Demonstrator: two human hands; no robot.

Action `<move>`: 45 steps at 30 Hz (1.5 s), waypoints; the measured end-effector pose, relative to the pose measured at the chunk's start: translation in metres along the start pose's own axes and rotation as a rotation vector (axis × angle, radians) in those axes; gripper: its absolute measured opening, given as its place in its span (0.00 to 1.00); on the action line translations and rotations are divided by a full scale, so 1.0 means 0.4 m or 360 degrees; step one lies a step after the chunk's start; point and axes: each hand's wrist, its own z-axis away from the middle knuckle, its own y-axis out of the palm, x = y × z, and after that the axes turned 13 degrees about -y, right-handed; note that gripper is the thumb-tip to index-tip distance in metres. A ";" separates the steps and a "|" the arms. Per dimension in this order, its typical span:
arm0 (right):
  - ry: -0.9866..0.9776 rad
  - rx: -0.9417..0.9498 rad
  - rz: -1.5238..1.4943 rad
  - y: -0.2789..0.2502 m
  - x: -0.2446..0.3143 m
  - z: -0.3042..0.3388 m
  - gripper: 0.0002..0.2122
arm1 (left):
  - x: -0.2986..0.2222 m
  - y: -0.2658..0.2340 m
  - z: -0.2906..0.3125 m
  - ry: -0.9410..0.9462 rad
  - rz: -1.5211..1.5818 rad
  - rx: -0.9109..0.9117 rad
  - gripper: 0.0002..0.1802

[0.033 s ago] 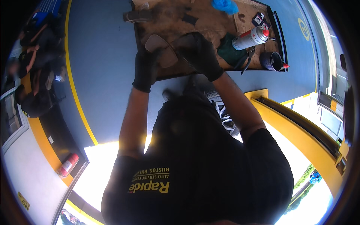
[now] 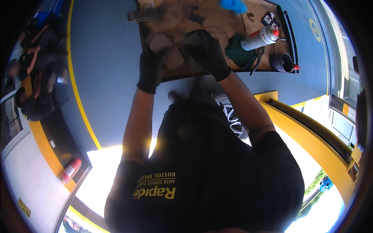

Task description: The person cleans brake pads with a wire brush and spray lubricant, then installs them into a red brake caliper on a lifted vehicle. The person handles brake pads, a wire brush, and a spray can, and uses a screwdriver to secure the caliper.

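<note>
My left hand (image 2: 152,64), in a black glove, grips a bent brown-grey sheet (image 2: 162,42) that looks like sandpaper. Part of the sheet curves out above the fingers and another part hangs to the right of them. Close beside it, my right hand (image 2: 206,52), also in a black glove, has its fingers curled. Whatever they hold is too dark to make out. Both hands are over the near edge of a brown-topped work table (image 2: 221,25).
To the right on the table are a green cloth (image 2: 237,52), spray can (image 2: 258,39), pliers-like tool (image 2: 257,61) and dark cup (image 2: 280,63). A blue crumpled wrap (image 2: 233,5) lies at the far side. Below is a wheel (image 2: 231,116), beside a yellow lift post (image 2: 307,128). People (image 2: 35,73) are at far left.
</note>
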 end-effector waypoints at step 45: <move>-0.0483 0.0294 0.0295 0.065 -0.036 0.024 0.20 | -0.053 -0.041 0.044 -0.0508 -0.0180 0.0343 0.27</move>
